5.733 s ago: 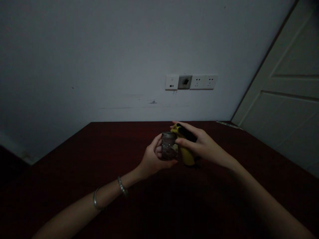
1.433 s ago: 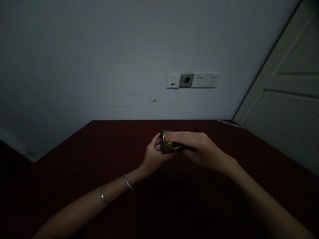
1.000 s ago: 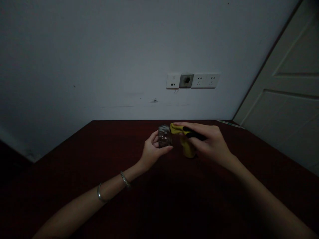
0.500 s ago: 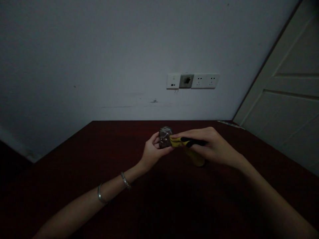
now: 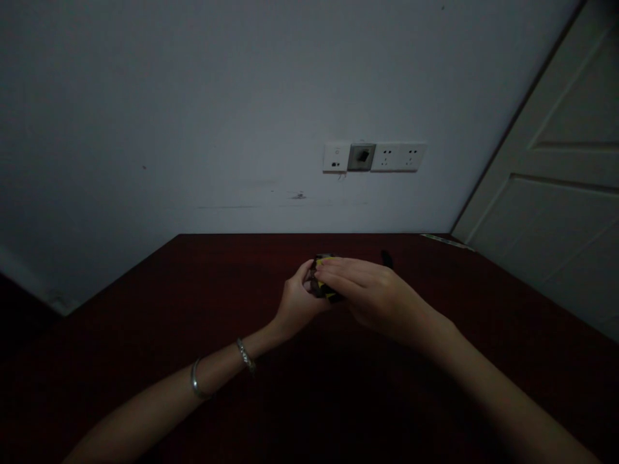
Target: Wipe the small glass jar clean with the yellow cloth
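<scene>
My left hand (image 5: pixel 298 299), with two silver-coloured bangles on its forearm, curls around a small, shiny, see-through brownish object (image 5: pixel 312 278). Its exact kind is hard to make out in the dim light. Over this object my right hand (image 5: pixel 372 287) presses a yellow and black cloth (image 5: pixel 329 295), fingers closed together on it. The cloth covers much of the object's right side and top. Most of the cloth is hidden under my right hand, and a black bit sticks out behind the knuckles. Both hands meet above the table.
Below is a dark red table (image 5: pixel 232 270), its far edge against a pale wall (image 5: pixel 217 116). Sockets and switches (image 5: pixel 396 157) are set in the wall. A panelled door (image 5: pixel 556 180) stands at the right, and a thin pale strip (image 5: pixel 447 241) lies near the table's far right corner.
My right hand has moved left and turned over, bringing the yellow and black cloth across the object. My left hand stays almost in place, still gripping it.
</scene>
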### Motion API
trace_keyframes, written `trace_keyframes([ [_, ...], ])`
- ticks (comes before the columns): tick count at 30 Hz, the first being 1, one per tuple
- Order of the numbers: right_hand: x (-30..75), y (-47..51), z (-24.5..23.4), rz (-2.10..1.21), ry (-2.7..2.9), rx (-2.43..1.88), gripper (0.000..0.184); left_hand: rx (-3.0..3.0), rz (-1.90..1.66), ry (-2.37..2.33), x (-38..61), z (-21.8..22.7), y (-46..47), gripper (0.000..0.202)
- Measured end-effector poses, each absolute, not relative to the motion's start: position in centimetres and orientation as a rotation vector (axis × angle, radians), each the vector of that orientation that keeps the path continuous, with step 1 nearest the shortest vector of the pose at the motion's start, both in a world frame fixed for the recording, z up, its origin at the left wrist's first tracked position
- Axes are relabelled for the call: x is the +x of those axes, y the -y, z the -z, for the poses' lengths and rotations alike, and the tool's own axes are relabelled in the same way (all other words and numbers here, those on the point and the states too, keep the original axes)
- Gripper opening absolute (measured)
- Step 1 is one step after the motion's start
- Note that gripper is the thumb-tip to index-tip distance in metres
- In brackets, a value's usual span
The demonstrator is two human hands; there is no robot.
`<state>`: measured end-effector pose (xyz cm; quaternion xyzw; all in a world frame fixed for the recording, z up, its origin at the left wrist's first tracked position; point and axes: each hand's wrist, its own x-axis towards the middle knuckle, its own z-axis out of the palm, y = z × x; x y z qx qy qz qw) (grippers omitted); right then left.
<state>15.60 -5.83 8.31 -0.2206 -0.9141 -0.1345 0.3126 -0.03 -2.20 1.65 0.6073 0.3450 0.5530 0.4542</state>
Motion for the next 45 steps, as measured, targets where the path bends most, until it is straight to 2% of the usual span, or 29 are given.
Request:
trace_keyframes([
  [8, 16.1, 7.0, -9.3, 0.009, 2.454, -0.555, 0.039, 1.401, -1.353, -0.762, -0.2, -1.0, 1.3, 0.064],
  [15, 18.6, 5.7, -10.0, 0.073, 1.874, -0.845, 0.035, 1.323, -1.185, -0.726, -1.1, -1.9, 2.1, 0.075],
  [18, 18.9, 4.2, -9.0, 0.0, 1.764, -0.885, 0.029, 1.267, -1.114, -0.676, -1.3, -2.2, 2.4, 0.07],
  [23, 18.3, 2.7, -7.5, -0.227, 1.77, -0.886, 0.028, 1.249, -0.943, -0.549, -1.5, -2.2, 2.5, 0.063],
  [28, 17.9, 2.9, -7.0, -0.365, 1.735, -0.857, 0.028, 1.21, -0.917, -0.506, -1.3, -2.5, 2.6, 0.061],
  [33, 17.9, 2.9, -7.0, -0.4, 1.663, -0.851, 0.028, 1.139, -0.93, -0.465, -1.5, -2.7, 2.1, 0.059],
  [40, 17.4, 3.5, -7.7, -0.341, 1.488, -0.859, 0.027, 0.959, -0.952, -0.467, -1.8, -3.6, 0.8, 0.067],
  [45, 17.2, 4.5, -8.7, -0.23, 1.402, -0.872, 0.026, 0.986, -0.722, -0.426, -2.1, -5.7, 0.6, 0.077],
])
